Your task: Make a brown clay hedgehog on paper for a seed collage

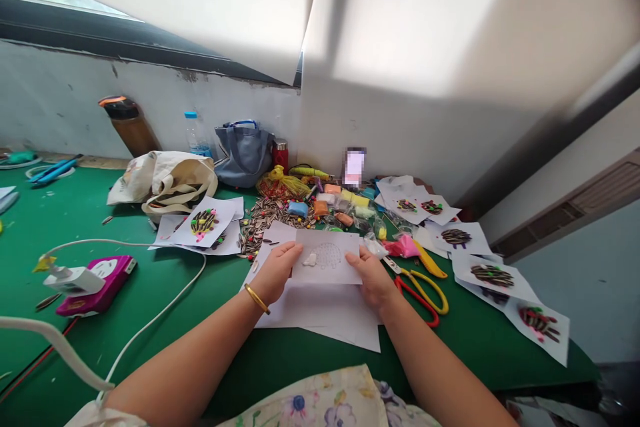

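Observation:
A white sheet (327, 257) printed with a dotted hedgehog outline lies over a stack of blank papers (330, 310) on the green table (165, 307). My left hand (277, 271), with a gold bangle on the wrist, grips the sheet's left edge, thumb on top. At the sheet's right edge my right hand (373, 277) pinches it the same way. A small white lump of clay sits on the drawing near my left thumb.
Sunflower seeds (265, 217), clay packets (340, 203) and red and yellow scissors (423, 287) lie beyond and right of the sheet. Finished seed pictures (493, 277) line the right edge. Left are a pink power strip (95, 283), white cables, a canvas bag (165, 180) and bottles.

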The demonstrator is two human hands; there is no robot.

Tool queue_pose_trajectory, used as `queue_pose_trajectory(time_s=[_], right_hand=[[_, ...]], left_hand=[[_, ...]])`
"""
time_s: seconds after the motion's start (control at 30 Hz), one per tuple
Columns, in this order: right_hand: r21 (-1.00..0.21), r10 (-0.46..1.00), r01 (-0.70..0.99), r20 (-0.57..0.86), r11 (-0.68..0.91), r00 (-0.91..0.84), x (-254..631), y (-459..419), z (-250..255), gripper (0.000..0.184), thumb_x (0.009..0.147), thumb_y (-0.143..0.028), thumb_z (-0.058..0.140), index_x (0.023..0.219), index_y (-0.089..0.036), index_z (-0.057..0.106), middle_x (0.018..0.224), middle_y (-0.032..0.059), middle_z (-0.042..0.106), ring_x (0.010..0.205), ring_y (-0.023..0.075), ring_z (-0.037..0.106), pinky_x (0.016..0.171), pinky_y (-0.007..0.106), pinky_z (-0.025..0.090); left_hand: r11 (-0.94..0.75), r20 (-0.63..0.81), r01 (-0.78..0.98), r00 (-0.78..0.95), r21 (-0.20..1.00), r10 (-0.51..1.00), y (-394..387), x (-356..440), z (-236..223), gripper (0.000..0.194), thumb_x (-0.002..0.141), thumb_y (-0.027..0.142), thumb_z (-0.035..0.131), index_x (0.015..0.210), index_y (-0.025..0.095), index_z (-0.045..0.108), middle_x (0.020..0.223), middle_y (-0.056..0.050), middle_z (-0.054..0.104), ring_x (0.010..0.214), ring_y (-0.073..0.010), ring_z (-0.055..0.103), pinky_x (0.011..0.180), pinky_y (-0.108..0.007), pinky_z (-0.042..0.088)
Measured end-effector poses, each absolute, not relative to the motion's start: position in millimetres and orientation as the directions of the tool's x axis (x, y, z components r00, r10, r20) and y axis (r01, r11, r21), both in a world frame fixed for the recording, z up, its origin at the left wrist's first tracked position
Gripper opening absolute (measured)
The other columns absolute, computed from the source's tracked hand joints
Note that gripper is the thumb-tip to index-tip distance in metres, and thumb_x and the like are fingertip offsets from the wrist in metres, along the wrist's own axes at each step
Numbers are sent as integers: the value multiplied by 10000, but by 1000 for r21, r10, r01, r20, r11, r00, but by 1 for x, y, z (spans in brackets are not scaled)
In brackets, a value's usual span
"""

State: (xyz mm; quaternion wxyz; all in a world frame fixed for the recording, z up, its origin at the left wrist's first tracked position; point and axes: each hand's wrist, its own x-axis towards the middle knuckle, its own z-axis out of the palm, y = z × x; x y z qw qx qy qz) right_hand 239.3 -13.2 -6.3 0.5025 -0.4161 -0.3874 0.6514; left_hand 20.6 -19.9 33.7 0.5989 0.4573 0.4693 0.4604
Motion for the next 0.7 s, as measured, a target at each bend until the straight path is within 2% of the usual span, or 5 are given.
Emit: queue_pose_trajectory(time_s=[0.1,0.2,0.3,0.37,0.7], right_hand=[[-913,961,-318,-203,-256,-189,236,-21,-6,438,685,-435,798,1026,-188,680,910,66,746,803,246,706,726,369,550],[-918,973,-326,-196,-227,-126,233,-24,-7,429,695,-446,789,1030,-196,691,945,68,749,839,250,706,760,377,552],[-922,984,-344,-159,-178,-82,232,-23,-10,430,713,-452,778,1057,-211,690,1000,65,746,895,250,700,796,378,550],[-924,988,-349,-135,-155,-80,232,-22,-13,430,724,-451,774,1074,-213,691,1022,66,743,926,253,695,820,384,547],[-959,988,-277,-18,-61,-152,231,-25,-18,419,767,-441,760,1104,-197,710,1098,81,731,981,261,682,943,415,491]], left_hand=[[166,-143,-156,146,974,979,-20,22,33,346,750,506,645,703,184,526,538,73,401,450,-70,302,411,-200,212],[194,-158,-178,196,965,968,-20,21,33,357,744,516,678,766,176,572,572,57,472,477,-73,392,427,-183,269],[219,-175,-121,299,968,938,-19,19,30,403,693,458,759,944,167,638,787,-13,636,655,-120,571,532,-200,418],[220,-194,-52,302,974,933,-18,18,27,476,640,413,809,1009,157,652,924,-57,677,756,-158,618,596,-235,474],[186,-195,60,229,981,954,-18,21,22,452,674,399,778,1013,114,687,894,-81,725,704,-163,626,569,-232,454]])
